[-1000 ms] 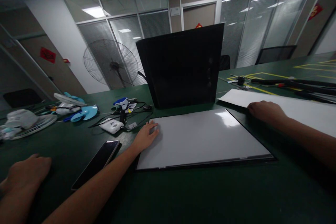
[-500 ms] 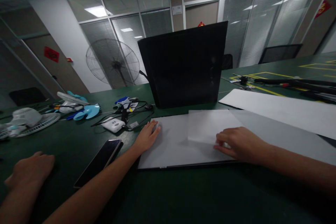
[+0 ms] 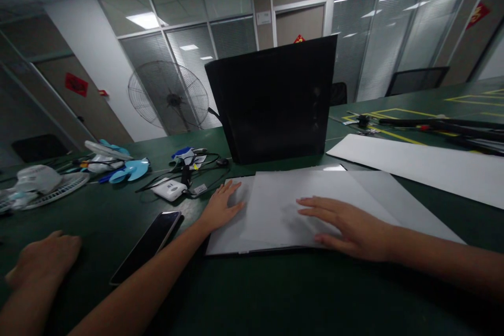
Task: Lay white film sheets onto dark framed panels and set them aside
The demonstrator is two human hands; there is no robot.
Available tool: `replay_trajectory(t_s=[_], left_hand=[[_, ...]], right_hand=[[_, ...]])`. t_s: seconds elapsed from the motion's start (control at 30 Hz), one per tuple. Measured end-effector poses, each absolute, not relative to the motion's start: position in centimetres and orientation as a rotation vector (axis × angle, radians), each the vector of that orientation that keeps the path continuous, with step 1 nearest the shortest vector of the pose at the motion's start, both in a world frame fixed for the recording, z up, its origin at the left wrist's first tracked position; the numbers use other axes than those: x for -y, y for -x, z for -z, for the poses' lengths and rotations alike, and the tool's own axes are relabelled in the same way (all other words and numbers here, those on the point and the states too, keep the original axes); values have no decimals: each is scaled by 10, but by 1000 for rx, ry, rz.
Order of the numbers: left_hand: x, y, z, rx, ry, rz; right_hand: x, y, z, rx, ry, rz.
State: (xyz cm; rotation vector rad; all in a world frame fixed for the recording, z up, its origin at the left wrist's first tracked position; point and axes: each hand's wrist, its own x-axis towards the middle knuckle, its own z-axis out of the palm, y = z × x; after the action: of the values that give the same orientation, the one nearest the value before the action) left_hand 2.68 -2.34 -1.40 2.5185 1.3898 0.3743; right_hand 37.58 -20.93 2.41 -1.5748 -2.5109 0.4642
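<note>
A flat white panel (image 3: pixel 226 237) with a thin dark edge lies on the dark green table in front of me. On top of it sits a thin, slightly see-through white sheet (image 3: pixel 271 205), offset to the right so a left strip of the panel shows. My left hand (image 3: pixel 223 208) rests on the panel's left edge, fingers spread, beside the sheet. Over the sheet's right half is my right hand (image 3: pixel 350 226), fingers stretched and apart, holding nothing; whether it touches the sheet I cannot tell. Another white sheet (image 3: pixel 425 215) shows beneath the right side.
Another person's closed hand (image 3: pixel 45 260) rests at the left. A phone (image 3: pixel 147 247) lies beside my left forearm. Behind the panel stands a large black panel (image 3: pixel 275 102). A white box with cables (image 3: pixel 170 189), fan parts (image 3: pixel 132 169) and a long white board (image 3: pixel 425 165) are around.
The thin sheet has shifted left and toward me over the panel. My right hand has let go of it and opened, moving slightly left. My left hand's fingers have spread wider.
</note>
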Motion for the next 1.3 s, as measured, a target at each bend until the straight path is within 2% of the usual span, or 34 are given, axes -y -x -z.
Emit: replay_trajectory(t_s=[0.1, 0.17, 0.3, 0.5, 0.6, 0.73, 1.03, 1.3], left_hand=[[24, -26, 13, -1360, -2537, -371], [25, -26, 14, -1359, -2523, -394], [24, -26, 16, -1339, -2498, -462], [21, -24, 20, -1316, -2523, -464], [15, -22, 25, -1304, -2496, -535], [7, -20, 31, -1351, -2404, -677], [5, -19, 32, -1376, -2337, -691], [1, -16, 38, -1365, -2339, -689]], right_hand=[[197, -392, -16, 2330, 1944, -60], [192, -399, -11, 2298, 2031, 9], [189, -398, -5, 2390, 1880, -127], [193, -394, -6, 2449, 1618, -544], [191, -400, -12, 2318, 1680, -546], [181, -418, -14, 2208, 1787, -433], [138, -523, 5, 1914, 2132, 189], [129, -582, 22, 1919, 2161, 282]])
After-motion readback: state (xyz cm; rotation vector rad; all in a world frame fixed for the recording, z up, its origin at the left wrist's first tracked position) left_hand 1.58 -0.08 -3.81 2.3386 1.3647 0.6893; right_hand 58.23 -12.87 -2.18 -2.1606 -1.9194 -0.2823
